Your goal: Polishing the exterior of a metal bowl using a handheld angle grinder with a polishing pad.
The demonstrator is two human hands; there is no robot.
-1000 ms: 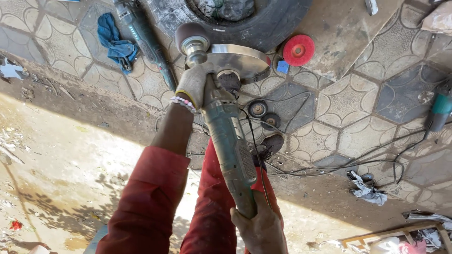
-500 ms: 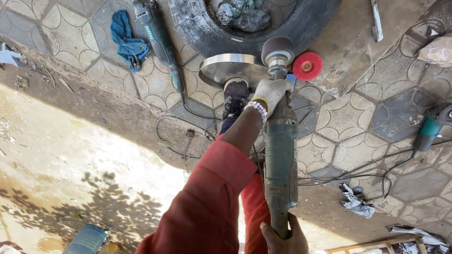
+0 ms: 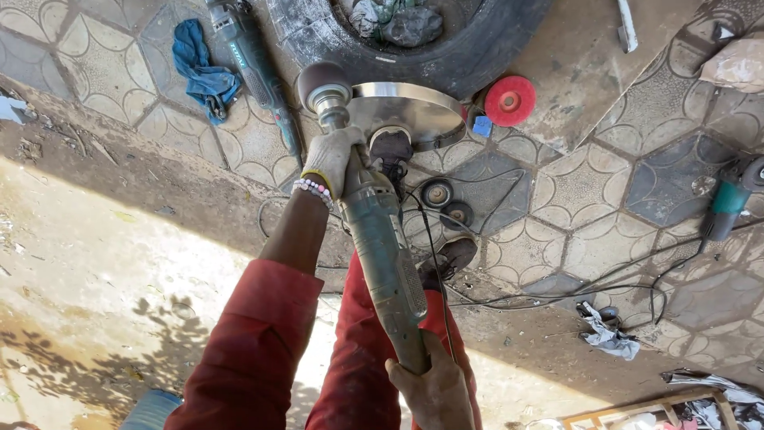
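Grinder [image 3: 382, 255] swung back left since earlier frame; now held near upright in view, long axis running away from body. Left hand [image 3: 333, 159], gloved, clenched at head end, nearer metal disc [image 3: 414, 111]; right hand [image 3: 430, 390] wrapped around tail.

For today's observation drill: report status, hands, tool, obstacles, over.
Left hand gloved, gripping polisher near its head. Right hand on rear handle. Drum beside shiny metal disc. Power cord trails underfoot.

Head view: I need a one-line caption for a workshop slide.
Gloved left hand and bare right hand hold a polisher against a shiny metal dish.
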